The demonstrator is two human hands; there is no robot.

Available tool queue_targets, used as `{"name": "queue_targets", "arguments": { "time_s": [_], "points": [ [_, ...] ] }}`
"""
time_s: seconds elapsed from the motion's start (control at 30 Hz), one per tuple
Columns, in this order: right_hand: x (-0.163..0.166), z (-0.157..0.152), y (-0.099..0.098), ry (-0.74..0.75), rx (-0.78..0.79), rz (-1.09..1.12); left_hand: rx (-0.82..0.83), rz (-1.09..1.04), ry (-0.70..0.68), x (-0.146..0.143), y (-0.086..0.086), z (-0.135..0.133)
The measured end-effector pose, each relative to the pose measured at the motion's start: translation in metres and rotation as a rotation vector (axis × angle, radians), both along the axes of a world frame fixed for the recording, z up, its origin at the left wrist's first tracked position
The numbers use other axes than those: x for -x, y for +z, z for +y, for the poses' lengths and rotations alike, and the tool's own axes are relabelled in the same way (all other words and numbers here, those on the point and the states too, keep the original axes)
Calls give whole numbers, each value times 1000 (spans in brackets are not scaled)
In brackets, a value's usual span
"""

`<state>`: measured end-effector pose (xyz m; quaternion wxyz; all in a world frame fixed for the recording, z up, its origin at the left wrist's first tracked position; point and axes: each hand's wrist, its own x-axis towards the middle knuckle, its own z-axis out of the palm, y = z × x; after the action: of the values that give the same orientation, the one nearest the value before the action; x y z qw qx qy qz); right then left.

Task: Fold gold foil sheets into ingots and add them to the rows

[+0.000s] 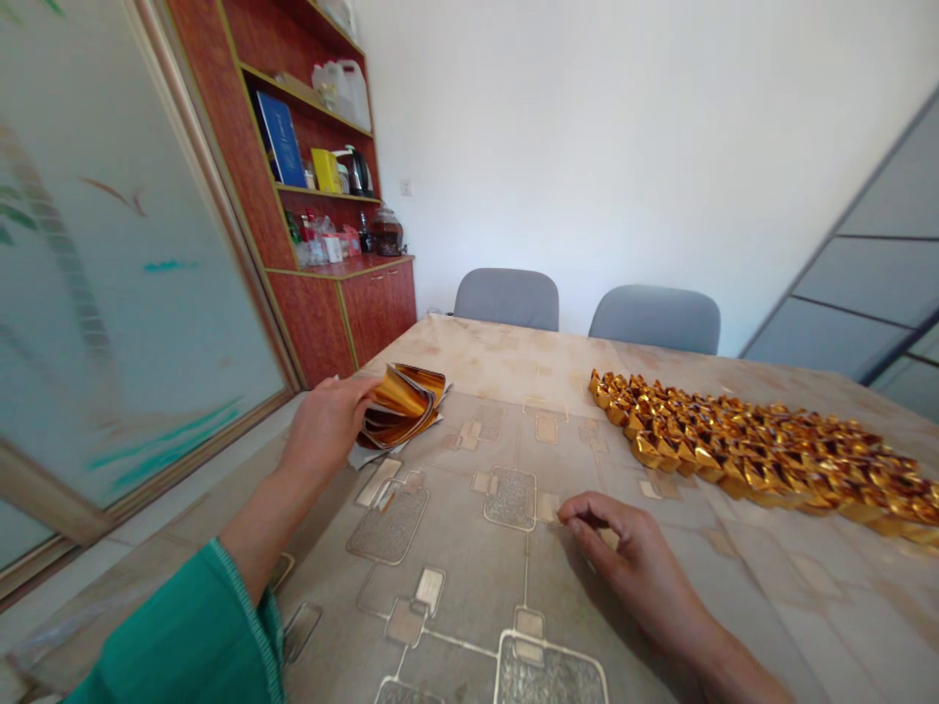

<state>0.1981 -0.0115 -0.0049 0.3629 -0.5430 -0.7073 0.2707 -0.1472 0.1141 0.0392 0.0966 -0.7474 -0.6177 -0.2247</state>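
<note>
At the left of the table, my left hand (329, 418) grips the near edge of a stack of gold foil paper (411, 396). The sheets curl and fan apart on their far side, and some fingertips are hidden behind them. My right hand (623, 543) hovers low over the patterned tablecloth near the middle, thumb and forefinger drawn together, with nothing visible between them. Farther right lie rows of folded gold foil paper ingots (763, 445), packed close together and apart from my right hand.
Two grey chairs (506, 298) stand at the table's far side, against a white wall. A reddish wooden cabinet (315, 318) with bottles, a kettle and boxes rises at the back left. A frosted glass sliding door (139, 293) is on the left.
</note>
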Motion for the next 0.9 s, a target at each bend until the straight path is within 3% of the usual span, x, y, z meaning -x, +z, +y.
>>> {"name": "queue_targets", "arguments": {
  "time_s": [0.17, 0.43, 0.73, 0.83, 0.9],
  "points": [
    [-1, 0, -2, -3, 17, 0, 0, -41, -104, 2, 0, 3],
    [-1, -1, -1, 5, 30, 11, 47, 4, -101, 7, 4, 7],
    [-2, 2, -5, -3, 49, 117, -229, -32, 32, 1, 11, -7],
    [-2, 3, -7, -22, 114, 246, -299, -85, -41, -6, 13, -12],
    [-1, 2, -6, -40, 214, 397, -366, -103, -168, -16, 13, -18]
  ]
}}
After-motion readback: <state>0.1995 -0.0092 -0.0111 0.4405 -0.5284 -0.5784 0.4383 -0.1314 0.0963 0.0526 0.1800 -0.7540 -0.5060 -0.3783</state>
